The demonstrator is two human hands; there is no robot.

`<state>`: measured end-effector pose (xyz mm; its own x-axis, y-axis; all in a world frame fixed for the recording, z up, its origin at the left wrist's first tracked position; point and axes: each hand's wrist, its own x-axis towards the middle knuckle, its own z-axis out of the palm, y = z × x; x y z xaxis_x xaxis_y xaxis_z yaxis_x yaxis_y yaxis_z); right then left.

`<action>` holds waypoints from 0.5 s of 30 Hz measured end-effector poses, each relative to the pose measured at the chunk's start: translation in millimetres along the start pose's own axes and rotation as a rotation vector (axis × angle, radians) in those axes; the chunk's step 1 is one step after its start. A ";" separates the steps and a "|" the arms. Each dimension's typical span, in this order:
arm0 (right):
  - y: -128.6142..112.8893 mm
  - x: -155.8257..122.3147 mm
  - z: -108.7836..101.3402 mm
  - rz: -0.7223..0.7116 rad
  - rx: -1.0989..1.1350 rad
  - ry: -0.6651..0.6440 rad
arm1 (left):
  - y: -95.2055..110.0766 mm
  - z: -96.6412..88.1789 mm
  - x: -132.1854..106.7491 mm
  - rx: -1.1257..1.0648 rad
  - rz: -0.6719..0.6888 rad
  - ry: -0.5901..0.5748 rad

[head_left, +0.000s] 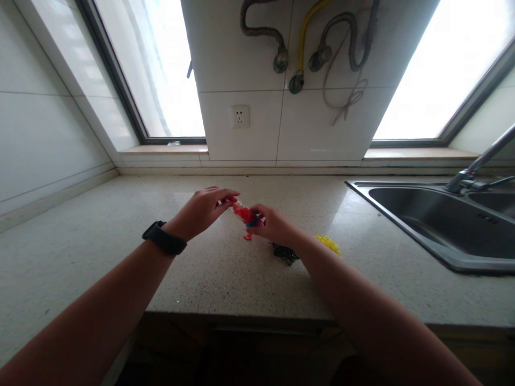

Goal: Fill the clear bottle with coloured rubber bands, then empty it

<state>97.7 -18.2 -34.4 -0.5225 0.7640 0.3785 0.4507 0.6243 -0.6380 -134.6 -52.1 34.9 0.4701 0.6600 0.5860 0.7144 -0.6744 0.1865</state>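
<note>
Between my hands, above the pale speckled countertop (209, 284), is a small clear plastic bag (242, 212) with bright red contents. What the red pieces are is too small to tell. My left hand (205, 210), with a black watch on the wrist, pinches the bag's left end. Gripping its right end is my right hand (270, 221), fingers closed around a part that shows blue. A red bit (248, 236) hangs or lies just below the bag. A dark, stringy pile (286, 253) sits under my right wrist. Partly hidden behind my right forearm is a yellow pile (328, 244).
A steel sink (418, 225) with a faucet (462, 179) is set into the counter at the right. The tiled wall at the back carries a socket (240, 116), with hoses (304, 37) above it. Windows flank the wall section. The counter's front edge (241, 315) runs below my arms.
</note>
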 end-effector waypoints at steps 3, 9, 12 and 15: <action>-1.5 0.1 -0.6 0.016 0.020 0.008 | 1.9 1.5 0.0 -0.082 -0.061 0.007; -0.3 1.2 0.8 0.038 0.100 0.019 | 2.2 7.8 -0.4 -0.294 -0.139 0.039; 1.6 1.2 1.9 0.048 0.130 0.021 | -0.5 10.1 -0.4 -0.348 -0.166 0.077; 3.1 1.8 2.0 0.050 0.161 0.033 | -8.1 12.1 -0.3 -0.357 -0.195 0.139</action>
<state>96.8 -15.2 -37.1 -0.4769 0.8002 0.3635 0.3526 0.5530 -0.7549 -134.3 -42.9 23.7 0.2520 0.7522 0.6089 0.5471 -0.6297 0.5514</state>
